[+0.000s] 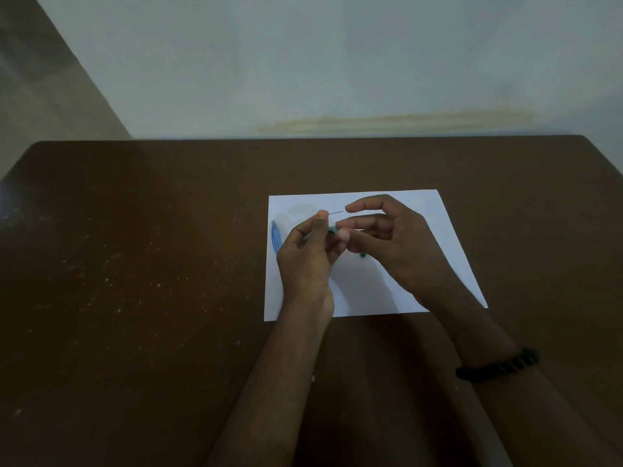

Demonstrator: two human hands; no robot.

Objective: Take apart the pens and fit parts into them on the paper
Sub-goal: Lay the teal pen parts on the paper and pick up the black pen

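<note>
Looking down from the head camera, everything is happening over the white paper point(404, 210), which lies on the brown tabletop point(135, 264). Both hands are raised just above the paper's middle. The left hand point(305, 254) has its fingers curled together, pinching a thin dark rod point(336, 213), likely a pen's ink refill, though it's too fine to be sure. The rod points across toward the right hand point(384, 237), whose forefinger and thumb are slightly apart near the rod's free end, with the lower fingers curled against a small teal pen part point(332, 230) held between the two hands. How firmly that part is gripped, I cannot tell. At the paper's left edge lies a blue pen barrel point(275, 237), partly hidden behind the left hand. A small dark teal bit point(363, 254) rests on the paper just below the right hand. A black beaded bracelet point(499, 365) sits on the right wrist, off the paper.

My read: this is the fitting step, the rod being lined up with the teal part. The next move calls for steady aim and a gentle push, since something so thin would bend easily.
</note>
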